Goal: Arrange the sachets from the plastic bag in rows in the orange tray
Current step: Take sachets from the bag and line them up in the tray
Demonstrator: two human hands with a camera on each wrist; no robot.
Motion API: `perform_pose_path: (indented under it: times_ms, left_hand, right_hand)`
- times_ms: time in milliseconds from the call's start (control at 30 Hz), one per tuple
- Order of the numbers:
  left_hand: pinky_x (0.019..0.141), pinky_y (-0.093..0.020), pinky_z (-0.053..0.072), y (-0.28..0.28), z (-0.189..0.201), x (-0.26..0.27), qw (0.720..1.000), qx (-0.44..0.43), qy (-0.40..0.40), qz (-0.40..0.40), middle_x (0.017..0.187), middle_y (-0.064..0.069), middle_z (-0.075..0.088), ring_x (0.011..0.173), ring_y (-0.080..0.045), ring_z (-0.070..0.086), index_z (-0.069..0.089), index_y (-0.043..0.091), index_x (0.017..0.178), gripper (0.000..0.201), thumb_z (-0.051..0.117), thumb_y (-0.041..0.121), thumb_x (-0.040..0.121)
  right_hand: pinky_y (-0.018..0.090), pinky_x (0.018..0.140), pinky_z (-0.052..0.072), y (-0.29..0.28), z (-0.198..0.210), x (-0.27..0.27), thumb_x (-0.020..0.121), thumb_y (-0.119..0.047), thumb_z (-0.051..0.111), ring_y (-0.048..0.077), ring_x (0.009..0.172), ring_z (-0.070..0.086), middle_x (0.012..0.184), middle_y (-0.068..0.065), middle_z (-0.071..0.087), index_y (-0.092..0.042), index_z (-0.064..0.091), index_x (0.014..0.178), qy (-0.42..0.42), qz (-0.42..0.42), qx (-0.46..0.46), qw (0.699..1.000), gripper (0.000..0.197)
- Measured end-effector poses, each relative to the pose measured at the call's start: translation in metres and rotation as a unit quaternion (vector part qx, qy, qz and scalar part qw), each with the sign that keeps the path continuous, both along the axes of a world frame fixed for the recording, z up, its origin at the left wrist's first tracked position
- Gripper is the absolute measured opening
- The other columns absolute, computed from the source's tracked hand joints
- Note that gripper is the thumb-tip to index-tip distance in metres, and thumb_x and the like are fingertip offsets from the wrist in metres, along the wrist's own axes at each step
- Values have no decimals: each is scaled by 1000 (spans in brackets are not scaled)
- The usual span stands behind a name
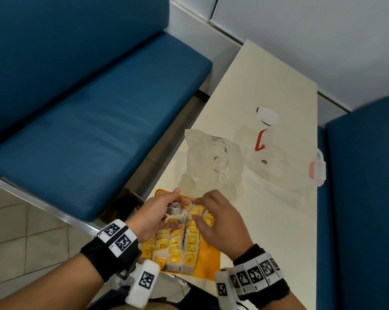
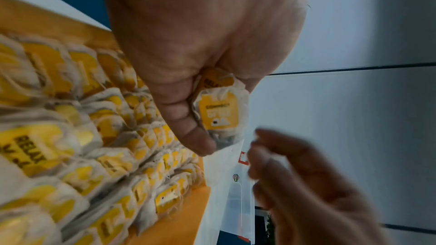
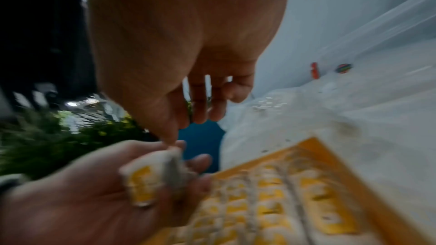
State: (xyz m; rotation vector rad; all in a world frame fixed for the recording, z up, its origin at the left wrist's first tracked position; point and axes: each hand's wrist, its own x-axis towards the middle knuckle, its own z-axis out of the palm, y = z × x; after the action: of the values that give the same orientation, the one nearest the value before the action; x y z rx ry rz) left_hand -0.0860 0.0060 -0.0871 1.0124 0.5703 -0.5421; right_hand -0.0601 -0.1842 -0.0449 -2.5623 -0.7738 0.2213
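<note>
Tea sachets with yellow labels lie in rows [image 1: 178, 249] in the orange tray [image 1: 208, 260] at the table's near end. My left hand [image 1: 160, 209] hovers over the tray's far left and grips a small bunch of sachets [image 1: 175, 214]; in the left wrist view, thumb and fingers pinch that bunch [image 2: 219, 111]. My right hand [image 1: 213, 218] is beside it over the far rows, fingers loose and holding nothing, its thumb close to the bunch [image 3: 151, 180]. The crumpled clear plastic bag [image 1: 211, 159] lies just beyond the tray.
A clear plastic box [image 1: 278, 157] with a red latch lies on the cream table [image 1: 267, 220] beyond the bag, to the right. Blue benches stand on both sides of the narrow table. The tray's right strip shows bare orange.
</note>
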Motion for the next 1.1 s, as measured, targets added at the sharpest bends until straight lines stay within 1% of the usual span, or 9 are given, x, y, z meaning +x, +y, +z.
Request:
perform_pose_path:
  times_ms: [100, 233, 433, 533, 600, 700, 767, 933, 1100]
  left_hand:
    - [66, -33, 53, -6, 2, 2, 1000, -24, 2, 2, 98, -12, 74, 85, -20, 72, 76, 8, 110, 44, 52, 45, 102]
    - [72, -32, 54, -12, 6, 1, 999, -45, -14, -8, 94, -9, 75, 83, -17, 71, 75, 7, 110, 43, 50, 41, 104]
    - [68, -32, 58, -3, 2, -3, 998, -55, -26, -1, 94, -15, 71, 83, -22, 70, 71, 1, 106, 44, 55, 41, 101]
    - [72, -33, 58, 4, -2, -6, 996, -76, -48, 0, 100, -15, 69, 93, -28, 69, 71, 2, 113, 45, 60, 43, 97]
    - [75, -34, 58, 7, -3, -10, 993, -79, -90, -23, 110, -13, 70, 98, -28, 70, 72, 15, 121, 36, 67, 36, 93]
    - [77, -32, 57, 5, -3, -12, 987, -22, -148, -58, 117, -8, 72, 99, -23, 71, 70, 32, 127, 45, 79, 23, 83]
    - [74, -31, 57, 2, -2, -10, 982, 27, -176, -62, 112, -7, 74, 95, -20, 72, 75, 27, 117, 36, 81, 20, 82]
    - [64, -32, 58, -3, -2, -7, 970, 111, -207, -57, 91, -4, 76, 79, -17, 71, 80, 16, 93, 8, 80, 17, 85]
    - [62, -33, 60, -4, -6, -6, 965, 150, -205, -69, 91, 2, 74, 78, -15, 72, 80, 18, 92, 12, 84, 20, 81]
  right_hand:
    - [23, 79, 49, 22, 9, -14, 89, -35, 63, 11, 98, 56, 112, -8, 58, -29, 60, 123, -18, 92, 7, 996, 34]
    - [28, 82, 50, 31, -3, -16, 87, -20, 62, 14, 100, 56, 112, -4, 63, -23, 62, 122, -22, 85, -15, 996, 34]
    - [16, 74, 47, 17, 0, -11, 89, -16, 66, -1, 81, 55, 93, -16, 59, -28, 66, 115, 51, -15, 96, 994, 29]
    - [22, 71, 52, 10, 7, -6, 84, -13, 72, 10, 77, 64, 84, -14, 67, -30, 70, 93, 114, -115, 186, 969, 20]
    - [31, 64, 55, 8, 13, -3, 82, -14, 75, 19, 69, 69, 75, -3, 70, -26, 68, 83, 171, -173, 233, 942, 14]
    - [31, 61, 55, 7, 19, -1, 83, -7, 75, 24, 65, 72, 73, 7, 69, -13, 63, 84, 205, -200, 266, 920, 14]
    - [34, 60, 55, 8, 20, -1, 84, -2, 73, 23, 65, 73, 77, 6, 70, -13, 62, 87, 211, -202, 265, 919, 16]
    - [18, 66, 54, 6, 12, -1, 87, -11, 71, 8, 74, 68, 84, -8, 70, -27, 68, 90, 161, -189, 169, 954, 17]
    - [13, 68, 49, 2, 16, 3, 85, -12, 72, 5, 80, 63, 84, -13, 66, -24, 72, 89, 86, -131, 85, 984, 12]
